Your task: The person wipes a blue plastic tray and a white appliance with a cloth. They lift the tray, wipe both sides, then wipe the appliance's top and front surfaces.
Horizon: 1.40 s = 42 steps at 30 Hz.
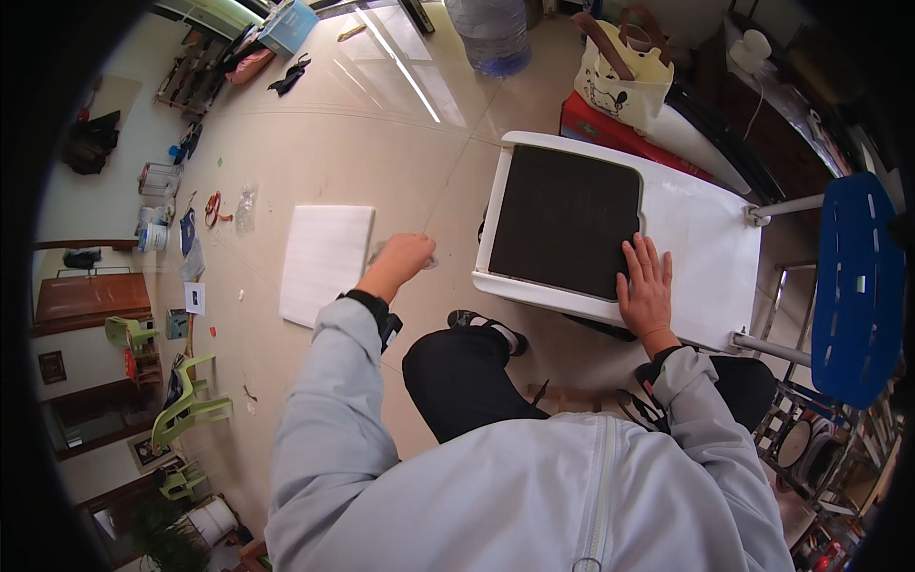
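Observation:
My left hand (402, 260) is curled over the floor, with crumpled clear plastic (430, 262) showing at its fingers. Close by on its left lies a flat white foam sheet (325, 264). My right hand (647, 289) rests flat on a white plastic board (704, 243), fingertips at the edge of the black inset panel (568, 218). Metal tubes (775, 345) run from the board's right end to a blue slotted plastic panel (858, 289). The board's underside is mostly hidden.
A cream tote bag (629, 75) sits on a red box (582, 121) beyond the board. A large water bottle (493, 36) stands at the back. Orange strap (214, 209) and a clear plastic wrapper (245, 209) lie on the floor at left, with green plastic chairs (187, 400) farther out.

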Each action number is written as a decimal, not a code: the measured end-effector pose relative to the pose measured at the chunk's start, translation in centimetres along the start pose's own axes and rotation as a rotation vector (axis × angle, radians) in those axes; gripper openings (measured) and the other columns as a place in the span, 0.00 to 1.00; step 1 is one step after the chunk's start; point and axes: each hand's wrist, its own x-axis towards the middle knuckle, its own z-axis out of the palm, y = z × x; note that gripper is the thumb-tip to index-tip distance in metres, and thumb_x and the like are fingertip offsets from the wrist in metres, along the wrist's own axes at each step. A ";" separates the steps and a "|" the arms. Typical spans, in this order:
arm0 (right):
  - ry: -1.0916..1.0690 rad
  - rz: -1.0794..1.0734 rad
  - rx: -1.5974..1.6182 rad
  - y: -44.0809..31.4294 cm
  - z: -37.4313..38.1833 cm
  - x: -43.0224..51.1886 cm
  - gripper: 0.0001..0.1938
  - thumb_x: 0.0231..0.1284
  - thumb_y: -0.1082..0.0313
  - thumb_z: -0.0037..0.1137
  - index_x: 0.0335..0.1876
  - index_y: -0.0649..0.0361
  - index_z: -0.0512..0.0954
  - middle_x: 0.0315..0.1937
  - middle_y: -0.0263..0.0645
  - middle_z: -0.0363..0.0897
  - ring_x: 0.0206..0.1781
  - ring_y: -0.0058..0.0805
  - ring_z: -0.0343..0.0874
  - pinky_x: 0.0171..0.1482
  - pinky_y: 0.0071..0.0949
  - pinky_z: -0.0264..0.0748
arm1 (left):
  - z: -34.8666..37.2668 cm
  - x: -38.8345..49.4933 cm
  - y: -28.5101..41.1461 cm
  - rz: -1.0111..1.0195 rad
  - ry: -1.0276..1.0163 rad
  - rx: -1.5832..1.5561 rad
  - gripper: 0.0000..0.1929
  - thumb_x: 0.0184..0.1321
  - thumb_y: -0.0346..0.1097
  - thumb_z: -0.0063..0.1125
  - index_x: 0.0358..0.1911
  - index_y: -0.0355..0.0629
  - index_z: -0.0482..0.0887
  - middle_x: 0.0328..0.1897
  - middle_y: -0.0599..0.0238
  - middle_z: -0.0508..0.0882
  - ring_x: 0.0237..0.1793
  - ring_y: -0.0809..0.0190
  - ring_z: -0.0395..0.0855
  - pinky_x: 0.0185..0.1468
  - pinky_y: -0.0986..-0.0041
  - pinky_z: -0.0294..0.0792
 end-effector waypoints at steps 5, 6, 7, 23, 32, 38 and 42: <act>0.017 -0.019 0.010 -0.1 -0.1 0.2 0.27 0.67 0.62 0.46 0.72 0.52 0.62 0.76 0.36 0.54 0.78 0.34 0.49 0.77 0.48 0.37 | 0.3 -0.5 1.9 -0.176 0.291 -0.940 0.12 0.54 0.44 0.66 0.30 0.42 0.84 0.31 0.62 0.85 0.38 0.51 0.84 0.41 0.62 0.74; 0.008 -0.016 0.007 -0.1 -0.1 0.1 0.27 0.67 0.62 0.46 0.72 0.52 0.62 0.76 0.36 0.54 0.78 0.34 0.49 0.77 0.48 0.37 | 0.2 -0.1 2.7 -0.155 0.240 -0.873 0.12 0.53 0.44 0.66 0.31 0.43 0.85 0.32 0.63 0.85 0.38 0.51 0.83 0.41 0.63 0.74; -0.005 -0.009 -0.001 -0.1 -0.2 0.1 0.27 0.67 0.62 0.46 0.72 0.52 0.62 0.76 0.36 0.54 0.78 0.34 0.49 0.77 0.48 0.36 | 0.1 0.4 3.5 -0.114 0.210 -0.812 0.11 0.52 0.44 0.66 0.31 0.44 0.85 0.32 0.64 0.85 0.38 0.51 0.83 0.41 0.63 0.73; 0.008 -0.013 0.004 -0.2 -0.1 0.0 0.27 0.67 0.61 0.45 0.72 0.51 0.62 0.75 0.35 0.55 0.78 0.33 0.50 0.77 0.48 0.37 | -1.5 2.9 7.1 -0.013 0.033 -0.004 0.06 0.48 0.35 0.63 0.30 0.46 0.84 0.35 0.62 0.84 0.42 0.53 0.84 0.42 0.62 0.76; 0.025 -0.018 -0.009 -0.1 0.1 -0.1 0.27 0.68 0.61 0.45 0.72 0.50 0.62 0.76 0.35 0.54 0.78 0.32 0.50 0.77 0.48 0.37 | -1.3 0.4 5.6 -0.137 0.246 -0.605 0.09 0.50 0.40 0.65 0.32 0.46 0.84 0.37 0.61 0.85 0.42 0.50 0.83 0.43 0.61 0.74; 0.022 -0.019 0.000 -0.1 0.1 -0.1 0.27 0.67 0.60 0.46 0.72 0.50 0.62 0.75 0.35 0.55 0.78 0.32 0.50 0.77 0.47 0.37 | 0.4 0.9 7.0 -0.191 0.256 -0.505 0.08 0.51 0.38 0.64 0.32 0.46 0.82 0.36 0.60 0.84 0.41 0.48 0.82 0.42 0.59 0.73; 0.019 -0.016 -0.003 0.0 0.2 -0.1 0.27 0.67 0.61 0.46 0.72 0.50 0.62 0.75 0.35 0.55 0.78 0.33 0.50 0.77 0.47 0.37 | 2.2 -0.4 6.1 -0.342 0.253 -0.332 0.07 0.52 0.36 0.63 0.33 0.47 0.83 0.37 0.59 0.84 0.42 0.50 0.83 0.44 0.58 0.74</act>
